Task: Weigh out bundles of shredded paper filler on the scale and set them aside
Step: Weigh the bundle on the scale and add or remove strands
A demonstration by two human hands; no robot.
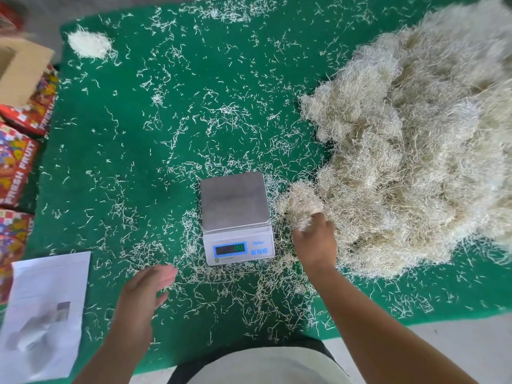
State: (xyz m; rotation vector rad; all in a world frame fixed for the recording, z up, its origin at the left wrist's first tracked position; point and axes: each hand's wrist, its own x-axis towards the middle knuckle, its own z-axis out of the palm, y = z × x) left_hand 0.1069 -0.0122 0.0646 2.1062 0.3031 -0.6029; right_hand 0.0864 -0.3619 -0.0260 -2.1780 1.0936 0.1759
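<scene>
Shredded paper filler, main pile (410, 151): pale straw-coloured, heaped over the right side of the green mat (138, 112), its near edge just beside the scale.

Bundle (300, 207): a loose clump at the pile's left fringe, right of the scale, resting partly on the mat's scattered strands.

Small white heap (89, 45): far left corner of the mat, well apart from the pile.

Scale (237, 217): white body, bare steel platter, blue-framed display lit (digits too blurred to read with certainty), set near the mat's front centre.

Mat: green, littered throughout with stray shreds; grey floor shows beyond its far and near edges.

Printed cartons (16, 162): red, lettered "FRESH FRUIT", stacked along the left edge; one open brown cardboard box (19, 67) above them.

Paper sheet (45, 314): white, printed, at the near left corner.

Right hand (314, 245): fingers curled into the bundle, gripping its near side.

Left hand (146, 286): fingers extended and together, palm down, holding nothing, above the mat left of the scale (contact with the mat cannot be told).
</scene>
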